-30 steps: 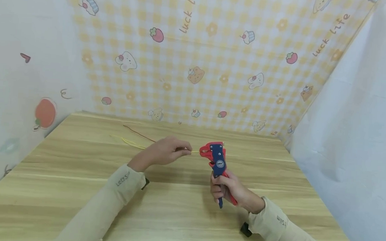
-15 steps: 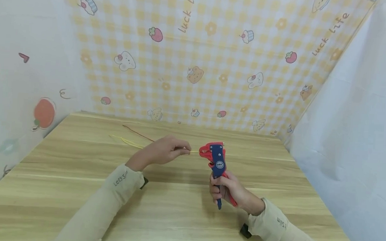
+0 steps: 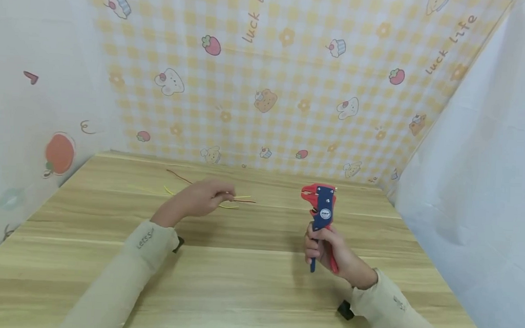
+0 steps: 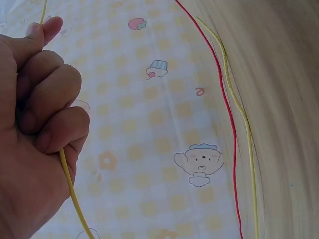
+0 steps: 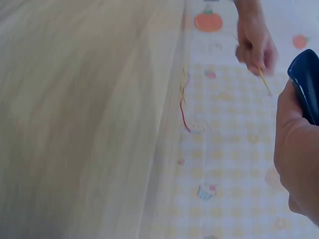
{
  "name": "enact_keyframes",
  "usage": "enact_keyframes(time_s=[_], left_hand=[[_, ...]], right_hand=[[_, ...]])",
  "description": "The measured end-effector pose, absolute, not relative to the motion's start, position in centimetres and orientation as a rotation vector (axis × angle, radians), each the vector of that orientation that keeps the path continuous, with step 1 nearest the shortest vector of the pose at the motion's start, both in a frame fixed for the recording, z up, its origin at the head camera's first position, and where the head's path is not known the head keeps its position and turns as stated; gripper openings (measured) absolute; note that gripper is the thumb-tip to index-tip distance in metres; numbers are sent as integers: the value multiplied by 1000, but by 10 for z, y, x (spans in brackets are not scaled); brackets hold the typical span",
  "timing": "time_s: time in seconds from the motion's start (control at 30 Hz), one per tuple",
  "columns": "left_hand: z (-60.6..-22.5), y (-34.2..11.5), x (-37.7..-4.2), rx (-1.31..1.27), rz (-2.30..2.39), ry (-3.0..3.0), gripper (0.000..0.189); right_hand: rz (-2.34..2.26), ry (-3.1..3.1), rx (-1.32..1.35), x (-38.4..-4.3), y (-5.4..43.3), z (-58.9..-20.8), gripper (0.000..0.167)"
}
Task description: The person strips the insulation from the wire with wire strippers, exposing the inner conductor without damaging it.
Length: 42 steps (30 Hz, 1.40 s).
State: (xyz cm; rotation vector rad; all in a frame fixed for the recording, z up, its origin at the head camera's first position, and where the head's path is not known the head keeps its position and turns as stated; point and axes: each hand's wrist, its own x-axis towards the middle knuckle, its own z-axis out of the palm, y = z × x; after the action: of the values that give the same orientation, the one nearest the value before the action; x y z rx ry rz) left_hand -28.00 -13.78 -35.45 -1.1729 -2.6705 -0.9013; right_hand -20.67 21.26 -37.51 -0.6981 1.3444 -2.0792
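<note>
My left hand (image 3: 201,199) pinches a yellow wire (image 3: 242,197) between thumb and forefinger, its free end pointing right. In the left wrist view, that yellow wire (image 4: 74,196) runs through the curled fingers. A red wire (image 4: 228,109) and another yellow wire (image 4: 244,117) lie side by side on the table, partly behind the left hand in the head view. Over to the right, my right hand (image 3: 335,253) grips the handles of a red and blue wire stripper (image 3: 325,206), its nose facing left and apart from the wire. Only the blue handle (image 5: 306,84) shows in the right wrist view.
The wood-grain table (image 3: 248,290) reaches back to a yellow checked cloth (image 3: 288,87) with cartoon prints. White cloth (image 3: 477,178) hangs along the right side, and a printed white sheet (image 3: 49,101) along the left.
The yellow wire's end has come out of the stripper's nose. My left hand has moved left with the wire; my right hand has moved right and slightly up with the stripper.
</note>
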Motion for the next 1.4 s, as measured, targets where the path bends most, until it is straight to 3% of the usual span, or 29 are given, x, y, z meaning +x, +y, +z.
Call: enact_keyframes(time_s=[0.57, 0.87, 1.4], left_hand=[[-345, -128, -277, -1306, -1014, -2633, 14], [-342, -128, -275, -1338, -1039, -2578, 14], [-353, -127, -283, -1415, -947, -2614, 17]], right_hand=[[-2026, 1347, -715, -209, 207, -369, 25], [-2004, 1215, -783, -214, 208, -372, 37], [-1986, 1217, -723, -213, 205, -379, 34]])
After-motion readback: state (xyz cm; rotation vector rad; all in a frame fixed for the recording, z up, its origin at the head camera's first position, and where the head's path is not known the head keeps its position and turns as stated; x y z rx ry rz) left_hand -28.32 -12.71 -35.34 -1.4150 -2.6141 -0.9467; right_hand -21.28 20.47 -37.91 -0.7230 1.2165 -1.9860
